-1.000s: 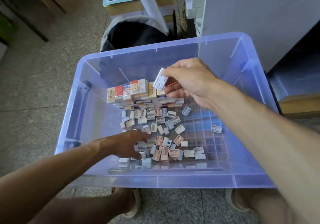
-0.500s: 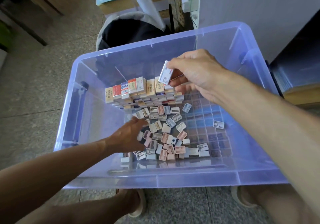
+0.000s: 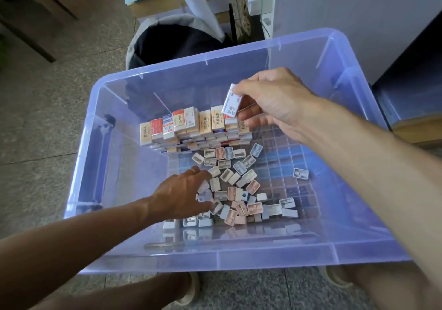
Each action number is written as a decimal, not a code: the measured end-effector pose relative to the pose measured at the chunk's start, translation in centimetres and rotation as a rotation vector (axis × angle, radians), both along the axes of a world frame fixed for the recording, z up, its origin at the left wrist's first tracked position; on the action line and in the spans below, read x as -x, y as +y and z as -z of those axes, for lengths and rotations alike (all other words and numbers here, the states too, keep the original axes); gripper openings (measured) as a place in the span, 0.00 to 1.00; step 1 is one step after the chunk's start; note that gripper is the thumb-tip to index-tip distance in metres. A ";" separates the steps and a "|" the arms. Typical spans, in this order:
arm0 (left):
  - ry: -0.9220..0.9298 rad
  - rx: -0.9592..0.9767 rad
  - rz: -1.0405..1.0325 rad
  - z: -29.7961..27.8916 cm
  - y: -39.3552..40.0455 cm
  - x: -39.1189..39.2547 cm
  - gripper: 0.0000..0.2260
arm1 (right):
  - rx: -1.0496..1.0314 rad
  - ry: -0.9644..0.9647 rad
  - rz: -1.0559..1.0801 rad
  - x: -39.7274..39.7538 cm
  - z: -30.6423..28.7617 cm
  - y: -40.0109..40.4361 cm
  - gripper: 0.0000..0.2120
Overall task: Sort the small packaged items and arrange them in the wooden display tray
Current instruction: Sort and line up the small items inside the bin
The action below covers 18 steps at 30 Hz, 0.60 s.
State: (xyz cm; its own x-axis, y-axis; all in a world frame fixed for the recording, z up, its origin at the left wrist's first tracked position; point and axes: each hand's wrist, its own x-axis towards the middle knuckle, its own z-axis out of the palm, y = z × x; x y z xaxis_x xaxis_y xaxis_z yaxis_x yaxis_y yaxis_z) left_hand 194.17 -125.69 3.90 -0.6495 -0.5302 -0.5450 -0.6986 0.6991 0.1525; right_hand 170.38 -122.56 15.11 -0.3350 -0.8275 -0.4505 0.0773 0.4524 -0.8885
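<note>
A clear blue bin (image 3: pixel 239 259) stands on the tiled floor (image 3: pixel 47 123). Inside it, against the far wall, small packs (image 3: pixel 191 127) stand upright in stacked rows. In front of the rows, loose sharpeners (image 3: pixel 239 185) in white, pink and blue lie scattered on the gridded bin bottom; one lies apart to the right (image 3: pixel 300 173).

Right hand (image 3: pixel 275 101): raised above the right end of the rows. Grip state: thumb and fingers pinch one white pack (image 3: pixel 232 100) with red and blue print. The pack is tilted, clear of the rows below and just above them.

Left hand (image 3: pixel 181 196): lowered into the left edge of the loose sharpeners, palm down. Its fingers curl among the pieces and touch them. Grip state: cannot tell whether a piece is grasped, since the fingertips are hidden among the pieces. A ring shows on one finger.

Beyond the bin: a dark bag (image 3: pixel 172 41) with a grey rim, and stacked cartons (image 3: pixel 181 1) with papers on top. A white cabinet (image 3: pixel 346 17) stands to the right. Two feet in light footwear show at the near edge of the bin.
</note>
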 end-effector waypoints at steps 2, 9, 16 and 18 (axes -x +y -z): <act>0.003 0.199 0.127 -0.3 0.2 1.1 0.31 | 0.000 0.004 0.004 0.2 -0.1 0.0 0.05; 0.011 0.091 0.636 2.2 0.3 4.6 0.35 | 0.007 0.022 0.029 0.8 -0.1 0.3 0.05; 0.160 0.122 0.616 1.6 -1.0 2.5 0.21 | 0.006 0.034 0.022 1.2 0.0 0.4 0.05; 0.207 0.183 0.597 1.3 -1.2 2.0 0.20 | 0.008 0.039 0.019 1.2 -0.1 0.5 0.05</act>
State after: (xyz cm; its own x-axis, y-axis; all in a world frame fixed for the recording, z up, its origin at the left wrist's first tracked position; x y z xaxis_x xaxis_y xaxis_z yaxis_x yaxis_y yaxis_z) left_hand 192.21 -126.91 2.61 -0.9424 -0.1183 -0.3130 -0.1516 0.9849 0.0841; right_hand 169.17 -122.07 15.18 -0.3677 -0.8246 -0.4299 0.0513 0.4436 -0.8947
